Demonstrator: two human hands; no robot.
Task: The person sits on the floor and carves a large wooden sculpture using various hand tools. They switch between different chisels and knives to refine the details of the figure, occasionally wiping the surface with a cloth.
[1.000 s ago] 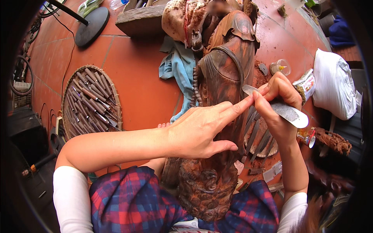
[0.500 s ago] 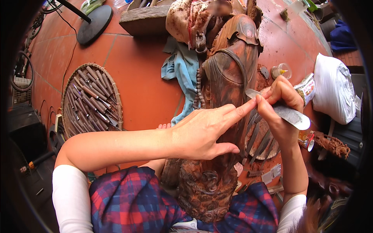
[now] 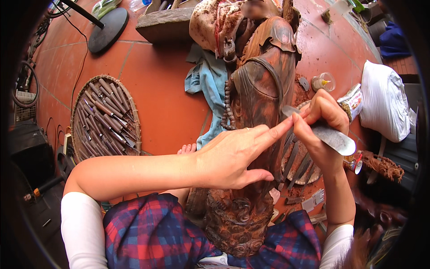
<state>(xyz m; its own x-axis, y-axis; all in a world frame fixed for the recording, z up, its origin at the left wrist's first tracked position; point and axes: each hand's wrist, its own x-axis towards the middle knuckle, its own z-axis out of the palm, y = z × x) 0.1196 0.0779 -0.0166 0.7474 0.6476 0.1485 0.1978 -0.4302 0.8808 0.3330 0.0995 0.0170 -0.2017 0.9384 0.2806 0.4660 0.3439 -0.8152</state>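
Your right hand (image 3: 320, 148) pinches the strip (image 3: 336, 138) between thumb and fingers; its long axis slants rightward and toward you from the carving's (image 3: 260, 89) right edge. Your left hand (image 3: 233, 157), thumb spread, reaches its index to the pinch.

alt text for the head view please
A person's right hand grips a flat metal tool over a carved wooden statue, left hand extended toward the tool's tip. At left, a round basket holds many handled tools.
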